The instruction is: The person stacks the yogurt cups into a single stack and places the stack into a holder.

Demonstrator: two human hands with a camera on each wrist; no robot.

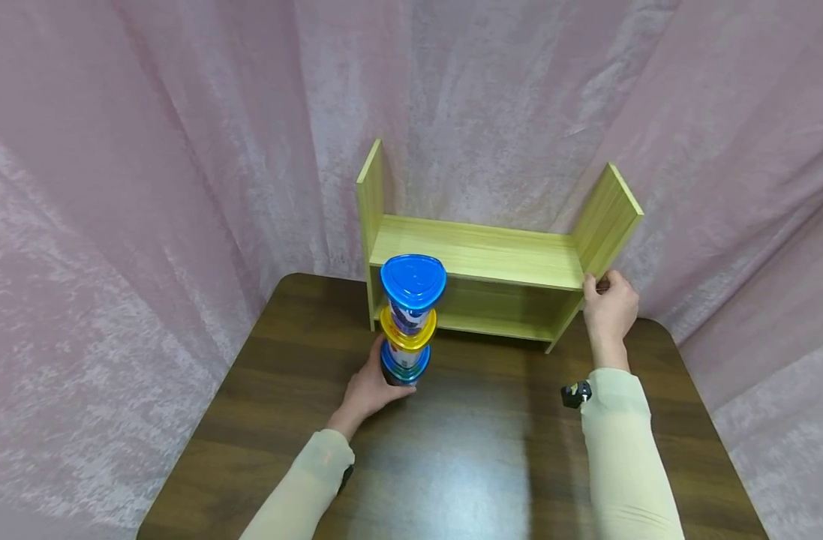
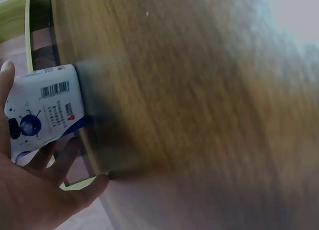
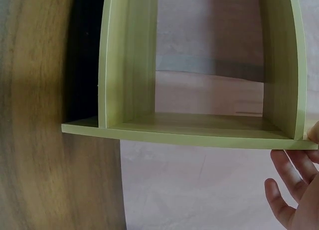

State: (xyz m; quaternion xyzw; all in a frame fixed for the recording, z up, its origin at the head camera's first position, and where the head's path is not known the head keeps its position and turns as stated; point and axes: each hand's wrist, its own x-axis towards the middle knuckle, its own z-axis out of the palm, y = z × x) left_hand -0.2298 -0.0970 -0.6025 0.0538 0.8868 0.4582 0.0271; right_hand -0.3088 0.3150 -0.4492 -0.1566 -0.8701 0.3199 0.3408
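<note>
A stack of lidded canisters stands before the left end of a wooden shelf (image 1: 482,247). Its top lid (image 1: 414,282) is blue, the middle lid (image 1: 407,337) yellow, the lowest lid (image 1: 418,367) blue. My left hand (image 1: 368,386) grips the lowest canister, thumb toward me and fingers round its left side. In the left wrist view, a white canister (image 2: 42,105) shows a barcode and a blue berry-like figure beside that hand. My right hand (image 1: 611,306) pinches the front edge of the shelf's right side panel (image 1: 603,225); its fingers (image 3: 289,172) lie along the panel's outer side.
The shelf has two boards between upright side panels and stands toward the back of a dark wooden table (image 1: 465,427). A pink velvet curtain (image 1: 485,97) hangs behind and along both sides. Light glares off the table's middle.
</note>
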